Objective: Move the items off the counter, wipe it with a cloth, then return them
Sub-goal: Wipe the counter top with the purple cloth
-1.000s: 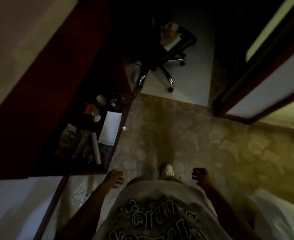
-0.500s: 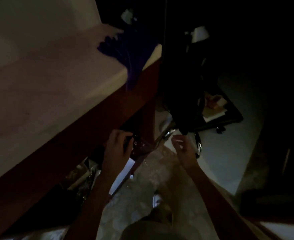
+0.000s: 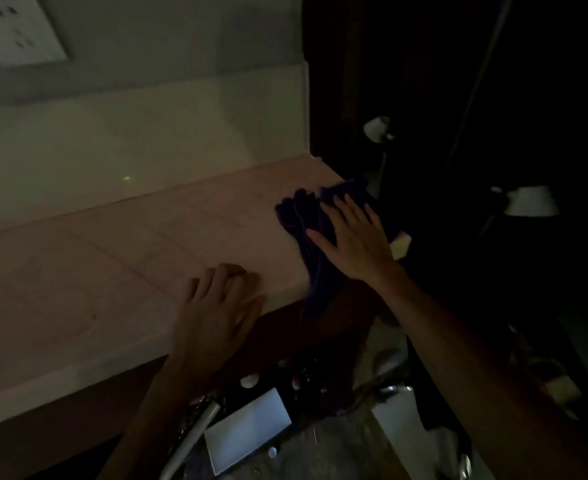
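Note:
A pale pink tiled counter (image 3: 119, 258) runs across the dim view, bare of items. A dark purple cloth (image 3: 306, 216) lies bunched at its right end and hangs over the front edge. My right hand (image 3: 353, 237) rests flat on the cloth with fingers spread. My left hand (image 3: 221, 303) rests palm down on the counter's front edge, fingers slightly bent, holding nothing. Below the counter, a low shelf (image 3: 285, 386) holds a white sheet (image 3: 249, 429), a white tube (image 3: 192, 434) and small dark items.
A pale backsplash (image 3: 147, 143) rises behind the counter, with a wall socket plate (image 3: 19, 29) at the top left. To the right it is dark, with a black office chair (image 3: 458, 341) and white lamp shades (image 3: 531, 200). Patterned floor (image 3: 337, 452) shows below.
The view rose from the floor and low shelf to the countertop. My left hand left the shelf for the counter's edge, and my right hand reached onto the purple cloth.

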Tool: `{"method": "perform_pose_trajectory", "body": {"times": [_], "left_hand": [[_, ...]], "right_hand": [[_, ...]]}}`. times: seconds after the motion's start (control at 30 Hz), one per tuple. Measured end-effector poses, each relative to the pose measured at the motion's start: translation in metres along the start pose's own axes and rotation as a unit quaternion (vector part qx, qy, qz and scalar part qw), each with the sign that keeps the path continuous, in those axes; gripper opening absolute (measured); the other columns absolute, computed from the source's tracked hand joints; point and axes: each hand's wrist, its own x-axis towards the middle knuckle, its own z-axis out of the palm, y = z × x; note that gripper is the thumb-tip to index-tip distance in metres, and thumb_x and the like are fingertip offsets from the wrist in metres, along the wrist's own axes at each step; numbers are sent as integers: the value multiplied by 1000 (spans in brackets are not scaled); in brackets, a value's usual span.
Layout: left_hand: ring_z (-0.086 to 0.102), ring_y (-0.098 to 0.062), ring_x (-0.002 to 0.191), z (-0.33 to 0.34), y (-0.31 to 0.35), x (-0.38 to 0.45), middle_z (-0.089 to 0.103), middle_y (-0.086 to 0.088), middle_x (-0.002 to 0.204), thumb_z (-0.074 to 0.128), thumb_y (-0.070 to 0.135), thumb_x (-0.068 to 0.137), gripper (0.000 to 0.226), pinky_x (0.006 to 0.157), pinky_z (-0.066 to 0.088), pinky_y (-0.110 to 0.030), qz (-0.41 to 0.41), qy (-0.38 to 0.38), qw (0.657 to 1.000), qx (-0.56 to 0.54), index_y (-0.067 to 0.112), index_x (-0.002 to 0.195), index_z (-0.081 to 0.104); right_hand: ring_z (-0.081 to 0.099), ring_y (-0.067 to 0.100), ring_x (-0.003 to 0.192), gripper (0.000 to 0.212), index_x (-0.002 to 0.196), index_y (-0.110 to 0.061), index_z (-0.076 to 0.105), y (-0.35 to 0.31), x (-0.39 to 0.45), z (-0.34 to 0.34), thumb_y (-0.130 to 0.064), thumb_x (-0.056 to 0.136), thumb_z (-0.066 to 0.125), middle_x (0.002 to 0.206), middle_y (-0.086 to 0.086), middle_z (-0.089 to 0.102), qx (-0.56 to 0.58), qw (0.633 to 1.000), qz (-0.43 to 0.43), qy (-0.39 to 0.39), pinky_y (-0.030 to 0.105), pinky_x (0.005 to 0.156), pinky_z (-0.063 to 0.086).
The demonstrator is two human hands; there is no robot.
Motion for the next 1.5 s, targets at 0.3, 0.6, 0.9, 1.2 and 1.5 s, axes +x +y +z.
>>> {"method": "perform_pose_trajectory", "body": {"times": [0.3, 0.6, 0.9, 1.2, 1.5], "left_hand": [[58, -26, 101, -13, -5, 19, 57, -3, 123, 46, 58, 94, 55, 83, 43, -38, -26, -94, 992, 74, 15, 124, 62], [56, -20, 107, -9, -8, 28, 56, 2, 127, 31, 55, 99, 51, 86, 40, -34, -54, -146, 984, 86, 24, 134, 53], [53, -19, 103, -11, -10, 29, 53, 2, 125, 32, 47, 101, 43, 84, 42, -37, -60, -148, 984, 75, 24, 130, 54], [52, -21, 99, -22, -14, 15, 55, 2, 120, 33, 45, 101, 40, 82, 41, -37, -55, -123, 989, 62, 21, 122, 57], [55, -30, 104, -47, -85, -32, 56, -4, 123, 37, 48, 97, 49, 86, 42, -41, -144, -90, 982, 77, 14, 129, 54]], "right_hand": [[-2, 23, 150, 86, 153, -29, 7, 17, 8, -4, -77, 83, -2, 163, 6, 2, -34, 993, -103, -52, 52, 120, -6], [-4, 16, 150, 70, 150, -45, 10, 4, 121, 22, -74, 87, 11, 163, -4, 0, 1, 984, -138, -112, 48, 120, -7], [5, 20, 150, 64, 146, -52, 17, -30, 196, 44, -75, 87, 14, 163, -9, 8, -6, 984, -119, -130, 52, 119, -3], [-2, 10, 149, 59, 145, -56, 7, -9, 3, 1, -72, 88, 6, 161, -17, 1, 19, 970, -217, -105, 48, 120, -1], [-3, 12, 149, 64, 145, -56, 8, -60, 49, 11, -77, 84, 6, 162, -14, -1, 3, 970, -195, -146, 48, 120, -3]]}}
